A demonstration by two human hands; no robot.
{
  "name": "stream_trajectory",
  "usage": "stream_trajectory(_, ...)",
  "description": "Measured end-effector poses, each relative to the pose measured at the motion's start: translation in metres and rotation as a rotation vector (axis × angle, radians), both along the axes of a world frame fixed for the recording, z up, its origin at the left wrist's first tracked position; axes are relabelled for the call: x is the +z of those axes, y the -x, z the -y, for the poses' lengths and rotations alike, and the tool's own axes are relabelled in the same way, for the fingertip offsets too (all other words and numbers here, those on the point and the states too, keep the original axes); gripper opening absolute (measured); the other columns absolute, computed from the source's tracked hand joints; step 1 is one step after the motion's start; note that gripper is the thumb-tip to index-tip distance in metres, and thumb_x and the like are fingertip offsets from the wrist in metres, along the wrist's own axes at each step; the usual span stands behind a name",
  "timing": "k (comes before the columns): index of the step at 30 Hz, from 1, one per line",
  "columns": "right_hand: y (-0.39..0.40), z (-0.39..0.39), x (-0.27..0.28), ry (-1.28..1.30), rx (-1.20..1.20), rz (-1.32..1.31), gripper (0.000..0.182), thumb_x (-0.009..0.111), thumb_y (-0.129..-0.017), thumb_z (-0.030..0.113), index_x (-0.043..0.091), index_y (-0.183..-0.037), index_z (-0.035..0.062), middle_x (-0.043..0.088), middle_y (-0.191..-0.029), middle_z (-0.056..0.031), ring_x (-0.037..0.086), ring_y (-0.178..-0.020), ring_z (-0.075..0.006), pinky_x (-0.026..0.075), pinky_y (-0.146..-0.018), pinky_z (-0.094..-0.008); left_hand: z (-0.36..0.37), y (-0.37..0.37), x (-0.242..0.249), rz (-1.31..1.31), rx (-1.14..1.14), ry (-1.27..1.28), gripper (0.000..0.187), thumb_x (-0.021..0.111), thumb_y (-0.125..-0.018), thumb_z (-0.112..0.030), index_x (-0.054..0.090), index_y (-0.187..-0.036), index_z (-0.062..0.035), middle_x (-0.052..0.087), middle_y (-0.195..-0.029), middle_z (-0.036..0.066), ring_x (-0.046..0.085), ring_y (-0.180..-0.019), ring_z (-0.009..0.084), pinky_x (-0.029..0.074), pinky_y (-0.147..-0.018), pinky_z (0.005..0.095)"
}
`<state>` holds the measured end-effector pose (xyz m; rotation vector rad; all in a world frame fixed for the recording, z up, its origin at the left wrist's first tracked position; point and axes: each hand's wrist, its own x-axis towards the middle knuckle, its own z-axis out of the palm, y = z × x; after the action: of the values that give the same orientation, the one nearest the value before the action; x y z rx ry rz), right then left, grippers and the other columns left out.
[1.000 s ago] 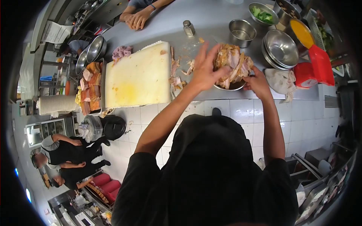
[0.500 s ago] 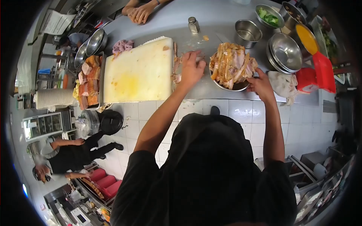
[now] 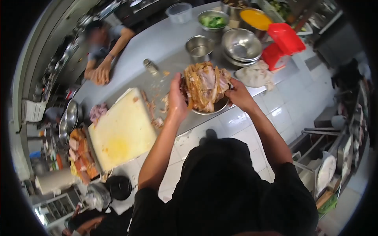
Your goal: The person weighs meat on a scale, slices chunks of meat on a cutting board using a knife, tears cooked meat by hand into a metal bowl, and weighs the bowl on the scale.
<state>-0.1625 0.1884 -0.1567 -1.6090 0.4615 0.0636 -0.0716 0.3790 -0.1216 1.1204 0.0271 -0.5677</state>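
A metal bowl (image 3: 212, 110) heaped with sliced, browned meat (image 3: 206, 84) is between my two hands near the counter's front edge. My left hand (image 3: 178, 98) presses against the left side of the bowl and meat, its fingers pointing up and held together. Around the bowl's right rim, my right hand (image 3: 238, 94) is curled, with its thumb near the meat. Left of my left hand, meat scraps (image 3: 158, 121) lie beside a white cutting board (image 3: 124, 128) stained yellow.
Stacked bowls (image 3: 241, 45), an empty metal pot (image 3: 199, 48), a shaker (image 3: 150, 67), a cloth (image 3: 255, 74) and a red container (image 3: 274, 57) surround the work area. A person (image 3: 103, 47) leans on the counter's far side. A meat tray (image 3: 83, 155) sits left.
The view has turned and shifted. My left hand has moved from the scraps beside the board to the left side of the bowl. My right hand remains at the bowl's right rim.
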Motion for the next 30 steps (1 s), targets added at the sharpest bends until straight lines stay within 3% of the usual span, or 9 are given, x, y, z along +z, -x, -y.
stream_trajectory(1, 0.006, 0.003, 0.018, 0.003, -0.037, 0.005, 0.05, 0.051, -0.078, -0.001, 0.049, -0.129, -0.0005, 0.062, -0.078, -0.006, 0.056, -0.053, -0.012, 0.047, -0.044, -0.0242, 0.008, 0.005, 0.02, -0.009, 0.001, -0.018, 0.08, 0.05, -0.09, -0.053, 0.028, -0.142, 0.0035, 0.032, -0.147, 0.017, 0.028, -0.137, 0.0261, 0.017, -0.114, 0.036)
stream_trajectory(4, 0.019, 0.032, 0.049, 0.045, -0.132, 0.057, 0.044, 0.052, -0.078, -0.002, 0.049, -0.122, -0.0081, 0.062, -0.075, -0.0119, 0.057, -0.048, -0.0149, 0.048, -0.042, -0.0263, 0.038, 0.009, 0.062, -0.044, -0.023, 0.024, 0.054, 0.053, -0.091, -0.048, 0.055, -0.116, -0.0004, 0.06, -0.113, 0.009, 0.056, -0.104, 0.0182, 0.041, -0.095, 0.0321)
stream_trajectory(5, 0.021, 0.044, 0.058, 0.126, -0.188, 0.073, 0.043, 0.055, -0.078, -0.001, 0.05, -0.12, -0.0104, 0.062, -0.073, -0.0116, 0.057, -0.046, -0.0154, 0.047, -0.041, -0.0263, 0.047, 0.012, 0.079, 0.061, -0.13, 0.068, 0.093, 0.054, -0.087, -0.055, 0.018, -0.143, 0.0095, 0.024, -0.148, 0.022, 0.026, -0.137, 0.0291, 0.017, -0.114, 0.0375)
stream_trajectory(8, 0.025, 0.085, 0.099, 0.176, -0.22, 0.108, 0.043, 0.055, -0.078, -0.001, 0.054, -0.12, -0.0028, 0.061, -0.074, -0.0052, 0.057, -0.052, -0.0137, 0.046, -0.042, -0.025, 0.091, 0.009, 0.112, 0.148, -0.166, 0.154, 0.094, 0.056, -0.086, -0.053, 0.016, -0.144, 0.0086, 0.029, -0.144, 0.023, 0.032, -0.132, 0.0288, 0.022, -0.111, 0.0384)
stream_trajectory(11, 0.027, 0.142, 0.13, 0.303, -0.269, 0.143, 0.04, 0.055, -0.078, 0.0, 0.055, -0.118, -0.0021, 0.062, -0.077, -0.0054, 0.057, -0.053, -0.0133, 0.046, -0.042, -0.0252, 0.144, 0.013, 0.151, 0.111, -0.155, 0.203, 0.048, 0.051, -0.091, -0.044, 0.056, -0.112, -0.0013, 0.062, -0.109, 0.01, 0.061, -0.095, 0.0184, 0.046, -0.087, 0.0324)
stream_trajectory(12, 0.029, 0.157, 0.145, 0.323, -0.288, 0.146, 0.04, 0.055, -0.078, 0.0, 0.055, -0.118, -0.002, 0.062, -0.077, -0.0055, 0.057, -0.053, -0.0131, 0.046, -0.043, -0.0253, 0.166, 0.01, 0.156, 0.153, -0.17, 0.203, 0.047, 0.051, -0.091, -0.044, 0.056, -0.111, -0.0012, 0.063, -0.108, 0.01, 0.061, -0.095, 0.0188, 0.047, -0.086, 0.0325)
stream_trajectory(19, 0.015, 0.305, 0.168, 0.493, -0.279, 0.121, 0.022, 0.053, -0.075, 0.001, 0.059, -0.095, -0.0078, 0.058, -0.067, -0.0108, 0.058, -0.05, -0.0192, 0.048, -0.043, -0.0319, 0.315, -0.008, 0.149, 0.167, -0.207, 0.307, 0.049, 0.053, -0.087, -0.046, 0.057, -0.108, -0.0019, 0.064, -0.105, 0.01, 0.062, -0.097, 0.0211, 0.048, -0.087, 0.0354)
stream_trajectory(23, 0.002, 0.351, 0.151, 0.473, -0.236, 0.025, 0.024, 0.052, -0.075, 0.002, 0.061, -0.097, -0.0026, 0.061, -0.069, -0.0095, 0.058, -0.052, -0.017, 0.049, -0.044, -0.029, 0.375, -0.035, 0.103, 0.075, -0.235, 0.329, 0.049, 0.056, -0.085, -0.046, 0.056, -0.108, -0.003, 0.064, -0.102, 0.01, 0.062, -0.093, 0.0216, 0.048, -0.086, 0.0355)
stream_trajectory(30, -0.022, 0.389, 0.1, 0.559, -0.071, 0.008, 0.017, 0.056, -0.077, 0.006, 0.063, -0.091, -0.0012, 0.062, -0.067, -0.0107, 0.059, -0.049, -0.018, 0.051, -0.047, -0.03, 0.383, -0.016, 0.084, 0.137, -0.124, 0.159, 0.059, 0.047, -0.087, -0.052, 0.059, -0.11, 0.0008, 0.064, -0.109, 0.016, 0.06, -0.103, 0.0296, 0.043, -0.098, 0.0414)
